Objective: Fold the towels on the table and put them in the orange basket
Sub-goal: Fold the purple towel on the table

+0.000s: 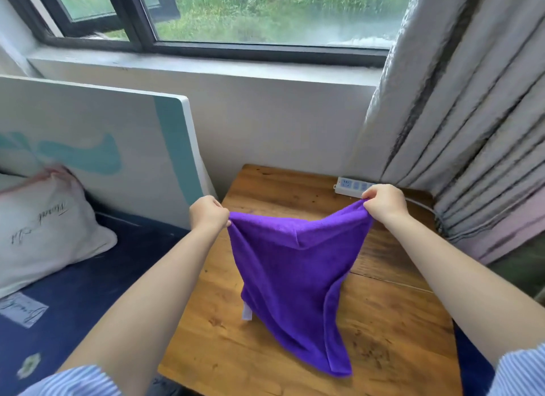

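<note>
A purple towel (290, 280) hangs stretched between my two hands above the wooden table (392, 322). My left hand (208, 214) pinches its upper left corner. My right hand (383, 202) pinches its upper right corner, a little farther from me. The towel's lower part trails down toward the near side of the table, and a small white label (247, 311) shows at its left edge. No orange basket is in view.
A white power strip (352, 187) lies at the table's back right, by grey curtains (472, 115). Left of the table is a bed with a dark blue sheet (82, 301), a white pillow (44, 227) and a white and teal board (97, 148). A window fills the top.
</note>
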